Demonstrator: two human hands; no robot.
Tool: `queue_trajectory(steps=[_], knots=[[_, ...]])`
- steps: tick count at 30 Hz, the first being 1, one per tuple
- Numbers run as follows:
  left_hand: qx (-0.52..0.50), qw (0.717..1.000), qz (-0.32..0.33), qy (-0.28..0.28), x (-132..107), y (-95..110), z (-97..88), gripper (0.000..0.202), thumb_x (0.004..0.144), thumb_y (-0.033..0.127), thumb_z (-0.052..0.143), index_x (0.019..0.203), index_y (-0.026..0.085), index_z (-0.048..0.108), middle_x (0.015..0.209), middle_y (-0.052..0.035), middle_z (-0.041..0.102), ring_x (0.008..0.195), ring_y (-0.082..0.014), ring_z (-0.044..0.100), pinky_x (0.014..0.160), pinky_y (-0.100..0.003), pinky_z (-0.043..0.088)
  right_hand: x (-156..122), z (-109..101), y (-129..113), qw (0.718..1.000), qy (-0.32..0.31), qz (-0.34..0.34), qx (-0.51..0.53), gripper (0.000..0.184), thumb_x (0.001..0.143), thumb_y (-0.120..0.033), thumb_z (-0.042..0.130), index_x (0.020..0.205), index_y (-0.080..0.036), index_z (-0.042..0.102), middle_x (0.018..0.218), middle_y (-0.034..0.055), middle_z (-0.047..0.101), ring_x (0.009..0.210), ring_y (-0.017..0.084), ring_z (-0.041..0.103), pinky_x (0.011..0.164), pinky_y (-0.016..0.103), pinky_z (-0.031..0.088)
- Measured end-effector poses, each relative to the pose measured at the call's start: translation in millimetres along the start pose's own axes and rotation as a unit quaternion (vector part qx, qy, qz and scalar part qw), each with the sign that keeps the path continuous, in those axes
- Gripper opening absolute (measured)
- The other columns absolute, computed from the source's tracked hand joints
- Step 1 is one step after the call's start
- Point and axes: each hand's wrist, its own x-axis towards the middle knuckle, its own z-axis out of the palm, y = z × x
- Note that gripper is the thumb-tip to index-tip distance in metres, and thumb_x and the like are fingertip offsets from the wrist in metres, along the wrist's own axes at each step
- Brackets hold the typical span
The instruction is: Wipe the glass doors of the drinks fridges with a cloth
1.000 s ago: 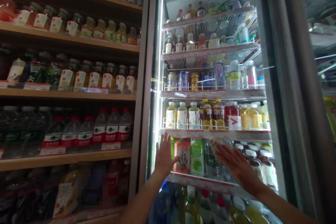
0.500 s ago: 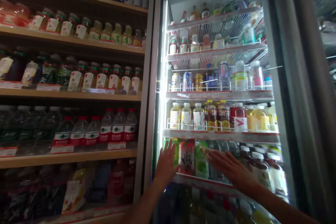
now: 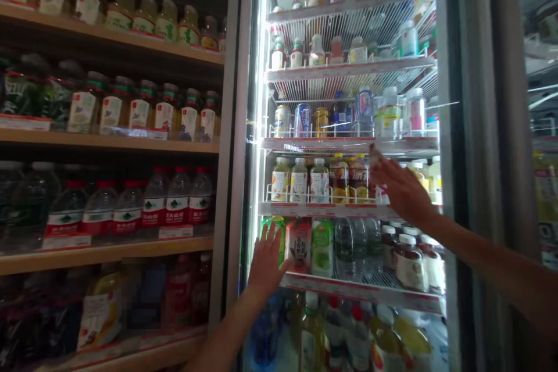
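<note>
I face a lit drinks fridge (image 3: 244,128) with wire shelves full of bottles and cans. My left hand (image 3: 265,261) is open, fingers spread, flat against the glass in front of a green bottle (image 3: 274,231) and a pink carton-like bottle (image 3: 299,244) on the fourth shelf. My right hand (image 3: 399,186) is raised to the third shelf, fingers stretched out, in front of a red drink bottle (image 3: 383,192) and next to dark tea bottles (image 3: 349,177). It holds nothing that I can see.
Wooden store shelves (image 3: 108,142) at the left carry rows of tea bottles and red-labelled water bottles (image 3: 174,200). The fridge's dark door frame (image 3: 483,157) stands at the right. Cans (image 3: 303,119) line the second fridge shelf, more bottles fill the bottom.
My right hand has risen from the fourth shelf's bottles up to the third shelf. My left hand stays near the green bottle. The view has shifted slightly.
</note>
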Motion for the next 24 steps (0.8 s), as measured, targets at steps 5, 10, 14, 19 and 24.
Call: queue_trajectory(steps=[5, 10, 14, 19, 24], knots=[[-0.007, 1.0, -0.009, -0.001, -4, -3, 2.3, 0.069, 0.082, 0.029, 0.051, 0.143, 0.02, 0.019, 0.15, -0.013, 0.022, 0.139, -0.0302, 0.013, 0.105, -0.053, 0.032, -59, 5, -20, 0.999, -0.015, -0.042, 0.006, 0.069, 0.082, 0.0, 0.032, 0.145, -0.025, 0.015, 0.148, 0.0064, 0.027, 0.137, 0.021, 0.023, 0.104, 0.045, 0.036], [0.0, 1.0, 0.006, 0.002, -11, -12, 4.7, 0.066, 0.081, 0.025, 0.052, 0.141, 0.021, 0.024, 0.149, -0.0105, 0.026, 0.139, -0.0266, 0.017, 0.106, -0.05, 0.031, -110, 0, -7, 0.996, -0.017, -0.08, -0.03, 0.073, 0.081, 0.001, 0.034, 0.145, -0.025, 0.011, 0.15, 0.0055, 0.022, 0.137, 0.022, 0.024, 0.106, 0.044, 0.035], [0.011, 0.999, -0.033, 0.03, -10, 0, 12.7, 0.069, 0.082, 0.029, 0.053, 0.143, 0.024, 0.02, 0.15, -0.0115, 0.023, 0.14, -0.0289, 0.013, 0.106, -0.056, 0.028, -101, -7, 16, 0.997, 0.049, 0.024, -0.047, 0.073, 0.083, -0.003, 0.041, 0.146, -0.026, 0.011, 0.151, 0.0071, 0.019, 0.136, 0.028, 0.026, 0.105, 0.048, 0.036], [-0.01, 0.997, -0.05, 0.053, -13, 12, 19.2, 0.067, 0.084, 0.029, 0.051, 0.143, 0.024, 0.018, 0.15, -0.013, 0.024, 0.139, -0.0295, 0.015, 0.105, -0.057, 0.029, -162, -3, -11, 1.0, 0.002, 0.02, 0.011, 0.069, 0.084, -0.003, 0.038, 0.145, -0.027, 0.016, 0.15, 0.0065, 0.022, 0.136, 0.027, 0.026, 0.108, 0.048, 0.033], [-0.021, 0.995, -0.06, 0.083, -21, 18, 24.1, 0.062, 0.087, 0.031, 0.048, 0.142, 0.024, 0.021, 0.149, -0.0129, 0.025, 0.139, -0.0289, 0.014, 0.104, -0.056, 0.03, -191, 8, -22, 0.995, 0.035, 0.08, 0.039, 0.068, 0.084, -0.005, 0.04, 0.144, -0.029, 0.019, 0.15, 0.0058, 0.024, 0.134, 0.028, 0.029, 0.108, 0.049, 0.033]])
